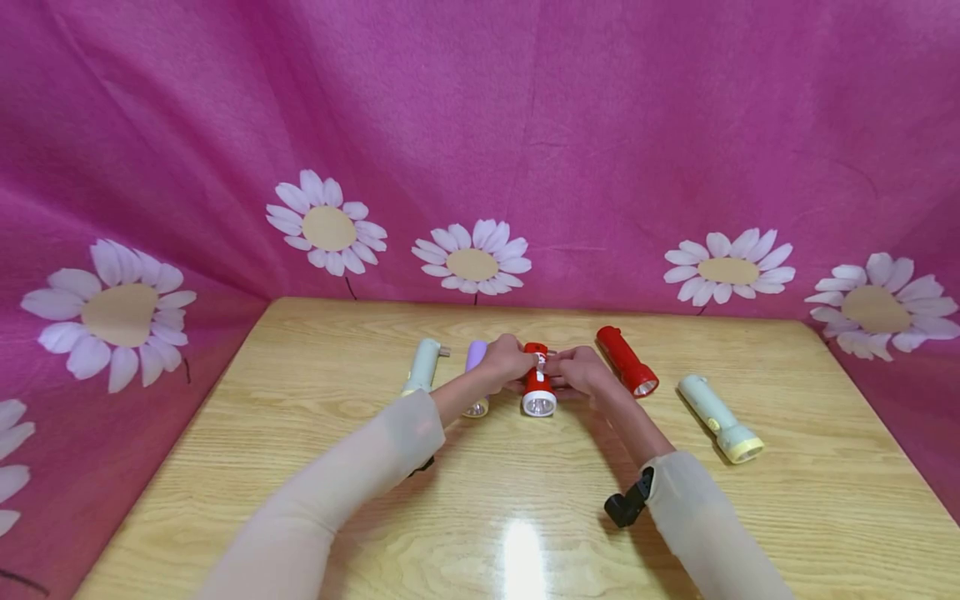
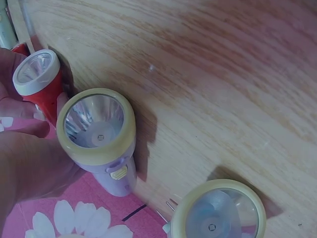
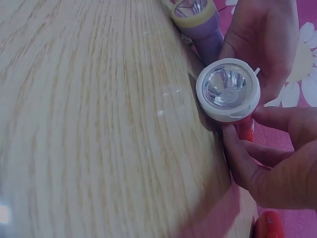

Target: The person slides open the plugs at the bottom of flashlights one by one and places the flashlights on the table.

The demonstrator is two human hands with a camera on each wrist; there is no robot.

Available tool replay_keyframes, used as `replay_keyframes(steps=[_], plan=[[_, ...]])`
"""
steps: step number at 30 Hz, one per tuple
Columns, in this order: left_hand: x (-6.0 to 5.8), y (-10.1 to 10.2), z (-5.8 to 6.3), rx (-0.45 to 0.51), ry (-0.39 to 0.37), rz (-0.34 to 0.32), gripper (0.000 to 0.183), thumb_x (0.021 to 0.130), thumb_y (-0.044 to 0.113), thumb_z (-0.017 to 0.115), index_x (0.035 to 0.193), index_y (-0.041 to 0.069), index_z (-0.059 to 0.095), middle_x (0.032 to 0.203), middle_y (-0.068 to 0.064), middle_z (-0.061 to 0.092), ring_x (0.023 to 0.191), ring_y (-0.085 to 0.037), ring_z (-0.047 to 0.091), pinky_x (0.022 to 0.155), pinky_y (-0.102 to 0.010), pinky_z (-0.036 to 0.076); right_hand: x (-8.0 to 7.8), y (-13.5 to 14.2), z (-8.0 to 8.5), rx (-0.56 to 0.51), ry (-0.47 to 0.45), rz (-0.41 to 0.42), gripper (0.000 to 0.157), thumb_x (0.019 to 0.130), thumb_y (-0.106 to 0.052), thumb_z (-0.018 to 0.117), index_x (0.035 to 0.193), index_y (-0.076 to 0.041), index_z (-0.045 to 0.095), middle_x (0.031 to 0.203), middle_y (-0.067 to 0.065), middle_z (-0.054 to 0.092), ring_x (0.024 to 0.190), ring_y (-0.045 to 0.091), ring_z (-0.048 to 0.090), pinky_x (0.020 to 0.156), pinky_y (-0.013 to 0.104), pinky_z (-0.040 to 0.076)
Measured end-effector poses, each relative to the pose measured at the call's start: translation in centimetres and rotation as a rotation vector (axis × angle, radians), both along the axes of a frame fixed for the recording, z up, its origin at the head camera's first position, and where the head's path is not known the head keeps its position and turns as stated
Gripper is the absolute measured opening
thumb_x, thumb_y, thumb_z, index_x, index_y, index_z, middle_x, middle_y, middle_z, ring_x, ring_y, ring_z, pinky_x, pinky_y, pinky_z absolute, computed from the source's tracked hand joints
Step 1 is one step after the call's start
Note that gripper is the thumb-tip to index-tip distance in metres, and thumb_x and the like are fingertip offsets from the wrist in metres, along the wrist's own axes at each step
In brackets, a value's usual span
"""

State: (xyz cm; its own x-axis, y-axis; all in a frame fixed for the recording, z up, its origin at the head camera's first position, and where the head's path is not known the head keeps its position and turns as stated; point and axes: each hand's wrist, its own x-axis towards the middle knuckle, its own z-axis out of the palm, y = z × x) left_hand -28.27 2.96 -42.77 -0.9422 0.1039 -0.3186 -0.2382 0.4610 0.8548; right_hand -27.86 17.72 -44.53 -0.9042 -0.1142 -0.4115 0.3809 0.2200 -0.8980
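Note:
A red flashlight with a white rim lies on the table, lens toward me, between my two hands. My left hand holds it from the left, fingers at its body. From the right, my right hand grips the body with thumb and fingers, as the right wrist view shows; part of the red body is hidden behind the fingers. Just left of my left hand lies a purple flashlight with a cream rim, partly covered by that hand in the head view.
Farther left lies a pale green flashlight with metal prongs sticking out. An all-red flashlight is right of my right hand, and another pale green flashlight lies beyond it. A pink flowered cloth hangs behind the wooden table.

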Motion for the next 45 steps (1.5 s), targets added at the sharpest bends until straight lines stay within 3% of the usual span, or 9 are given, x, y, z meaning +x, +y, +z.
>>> replay_keyframes(steps=[6,14,21,28,39,45], plan=[[-0.2,-0.1,-0.3,-0.023,0.022,-0.003,0.014,0.096,0.008,0.065,0.097,-0.003,0.057,0.086,-0.011,0.060,0.071,-0.022,0.067,0.060,-0.034,0.061,0.0,0.0,-0.2,-0.003,0.008,0.001,0.042,0.098,-0.007,0.061,0.132,0.014,0.050,0.107,0.020,0.069,0.083,0.016,0.068,0.079,0.035,0.060],[-0.3,0.0,-0.3,-0.009,0.010,0.002,0.016,0.096,0.008,0.066,0.101,-0.005,0.058,0.092,-0.013,0.062,0.072,-0.022,0.068,0.058,-0.032,0.061,-0.1,0.0,0.0,0.002,0.010,0.008,0.041,0.097,-0.006,0.062,0.131,0.014,0.051,0.106,0.019,0.069,0.084,0.017,0.068,0.080,0.036,0.060],[-0.4,0.1,-0.3,-0.012,0.013,0.004,0.017,0.096,0.008,0.066,0.103,-0.005,0.057,0.096,-0.015,0.062,0.075,-0.024,0.069,0.057,-0.032,0.061,0.0,-0.1,0.1,0.062,0.033,0.008,0.043,0.097,-0.009,0.063,0.131,0.013,0.052,0.117,0.026,0.066,0.088,0.019,0.069,0.080,0.035,0.060],[-0.4,0.1,-0.3,-0.007,0.006,0.007,0.018,0.095,0.006,0.068,0.103,-0.005,0.056,0.099,-0.017,0.062,0.078,-0.025,0.070,0.058,-0.032,0.061,0.2,-0.1,0.3,0.086,0.073,-0.006,0.041,0.096,-0.008,0.065,0.129,0.013,0.053,0.117,0.028,0.064,0.085,0.021,0.069,0.077,0.035,0.061],[-0.1,0.1,-0.2,0.046,-0.002,0.023,0.020,0.097,0.005,0.065,0.107,-0.008,0.055,0.103,-0.023,0.063,0.084,-0.031,0.071,0.058,-0.032,0.061,0.5,1.0,1.2,0.186,0.158,0.004,0.036,0.093,-0.008,0.065,0.123,0.012,0.059,0.093,0.018,0.067,0.077,0.018,0.068,0.073,0.035,0.061],[-0.1,0.0,-0.1,0.058,-0.005,0.026,0.021,0.097,0.006,0.065,0.109,-0.007,0.054,0.103,-0.023,0.064,0.085,-0.032,0.071,0.059,-0.033,0.061,0.7,1.5,2.2,0.187,0.185,-0.008,0.039,0.095,-0.011,0.066,0.126,0.011,0.057,0.107,0.026,0.066,0.085,0.024,0.069,0.076,0.037,0.061]])
